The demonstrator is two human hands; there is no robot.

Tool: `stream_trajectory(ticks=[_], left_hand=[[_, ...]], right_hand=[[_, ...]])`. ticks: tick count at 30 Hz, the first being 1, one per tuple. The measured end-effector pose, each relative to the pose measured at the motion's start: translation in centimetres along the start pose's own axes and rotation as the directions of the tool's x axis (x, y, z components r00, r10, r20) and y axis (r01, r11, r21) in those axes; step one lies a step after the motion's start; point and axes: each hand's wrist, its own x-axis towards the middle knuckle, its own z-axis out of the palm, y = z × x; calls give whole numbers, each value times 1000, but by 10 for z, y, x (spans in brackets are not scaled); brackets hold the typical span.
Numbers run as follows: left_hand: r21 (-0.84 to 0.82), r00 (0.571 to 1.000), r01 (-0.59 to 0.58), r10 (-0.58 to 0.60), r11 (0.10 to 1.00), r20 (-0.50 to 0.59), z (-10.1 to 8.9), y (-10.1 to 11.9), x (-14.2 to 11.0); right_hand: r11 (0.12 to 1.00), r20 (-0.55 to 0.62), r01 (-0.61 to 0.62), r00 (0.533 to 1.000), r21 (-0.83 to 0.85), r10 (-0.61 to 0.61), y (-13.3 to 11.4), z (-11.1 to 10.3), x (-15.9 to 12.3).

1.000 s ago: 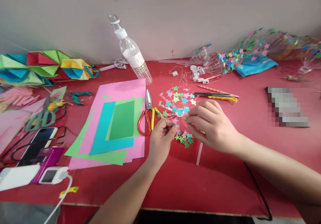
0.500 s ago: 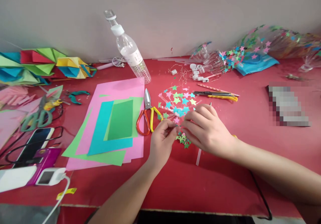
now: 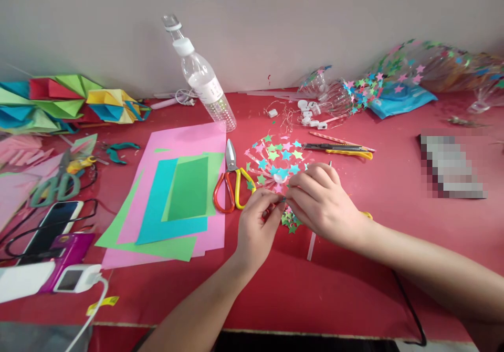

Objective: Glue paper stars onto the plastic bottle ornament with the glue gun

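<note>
Two bare hands meet over the red worktop (image 3: 354, 289), fingertips nearly closed together. The left hand (image 3: 258, 226) pinches thumb to finger at something tiny, too small to make out; the right hand (image 3: 325, 199) has its fingers curled in against the same spot, its exact hold hidden. Just beyond them lies a clear star-covered piece (image 3: 277, 165), with loose paper stars (image 3: 291, 221) partly under the fingers. Red-and-yellow-handled scissors (image 3: 231, 157) lie open beside the left hand, next to stacked coloured paper (image 3: 189, 189).
</note>
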Motion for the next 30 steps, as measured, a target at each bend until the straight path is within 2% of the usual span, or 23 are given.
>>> stream_trajectory(ticks=[7, 16, 19, 24, 30], left_hand=[[29, 999, 23, -22, 999, -31, -1, -1, -1], [133, 998, -44, 49, 990, -40, -8, -4, -4], [147, 996, -71, 76, 987, -35, -9, -4, -3], [133, 990, -114, 123, 985, -65, -13, -2, -2], [93, 981, -147, 157, 985, -117, -22, -4, -3]], right_hand=[[1000, 4, -9, 1000, -3, 9, 1, 0, 0], [1000, -131, -22, 991, -2, 21, 5, -12, 3], [1000, -149, 21, 989, 21, -18, 8, -17, 2], [982, -115, 182, 978, 47, -175, 13, -18, 0], [986, -48, 166, 985, -4, -166, 14, -10, 0]])
